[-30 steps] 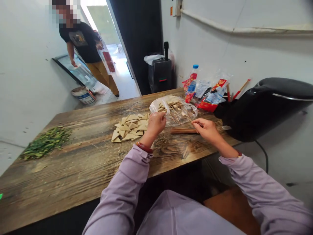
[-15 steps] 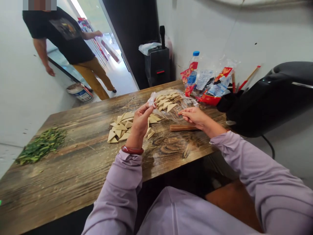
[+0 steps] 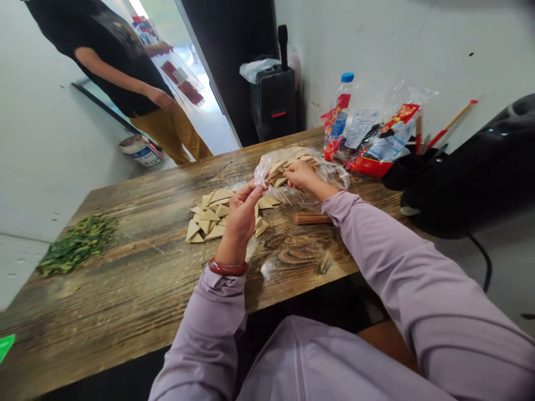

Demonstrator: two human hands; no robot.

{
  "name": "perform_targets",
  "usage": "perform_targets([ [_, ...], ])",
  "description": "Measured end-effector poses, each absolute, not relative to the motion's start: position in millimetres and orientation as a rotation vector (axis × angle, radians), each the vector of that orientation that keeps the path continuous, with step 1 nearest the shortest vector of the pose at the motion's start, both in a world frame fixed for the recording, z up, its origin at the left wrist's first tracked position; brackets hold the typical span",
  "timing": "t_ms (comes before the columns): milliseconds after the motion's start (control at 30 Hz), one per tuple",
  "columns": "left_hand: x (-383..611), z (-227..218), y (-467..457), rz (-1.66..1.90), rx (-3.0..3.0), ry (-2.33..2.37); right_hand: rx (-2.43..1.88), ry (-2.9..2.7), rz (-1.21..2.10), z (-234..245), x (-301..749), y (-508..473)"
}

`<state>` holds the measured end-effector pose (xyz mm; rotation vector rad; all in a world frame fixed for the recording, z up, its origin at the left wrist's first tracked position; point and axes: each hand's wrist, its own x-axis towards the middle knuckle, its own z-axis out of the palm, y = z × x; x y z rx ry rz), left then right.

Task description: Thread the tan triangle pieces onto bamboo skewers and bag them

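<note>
My left hand point(image 3: 243, 206) pinches the edge of a clear plastic bag point(image 3: 330, 170) and holds its mouth up. Inside the bag lie tan triangular pieces threaded on thin sticks. My right hand point(image 3: 301, 174) reaches into the bag's mouth, fingers closed around those skewered pieces. A loose pile of tan triangles point(image 3: 213, 218) lies on the wooden table point(image 3: 137, 278) just left of my left hand. A bundle of thin bamboo skewers point(image 3: 312, 218) rests on the table below my right forearm.
A heap of chopped green leaves point(image 3: 77, 245) lies at the table's left. A water bottle point(image 3: 343, 108), red snack packets point(image 3: 378, 153) and a black appliance point(image 3: 472, 172) crowd the right. A black speaker point(image 3: 275, 103) stands by the doorway. A person in a black shirt point(image 3: 121, 67) stands behind the table.
My right hand left the skewer bundle and moved up into the bag. My left hand lifted the bag's edge. The person behind the table came closer.
</note>
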<state>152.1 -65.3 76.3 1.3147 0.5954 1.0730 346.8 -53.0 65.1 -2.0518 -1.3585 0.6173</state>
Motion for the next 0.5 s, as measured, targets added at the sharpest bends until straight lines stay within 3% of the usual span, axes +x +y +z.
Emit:
perform_targets([
  [167,153,73,-66,1.062,1.281,0.618,-2.193,-1.713,0.233,76,343,-55],
  [500,150,66,-72,1.048,1.325,0.622,-2.301,-1.757,0.195,74,332,-42],
])
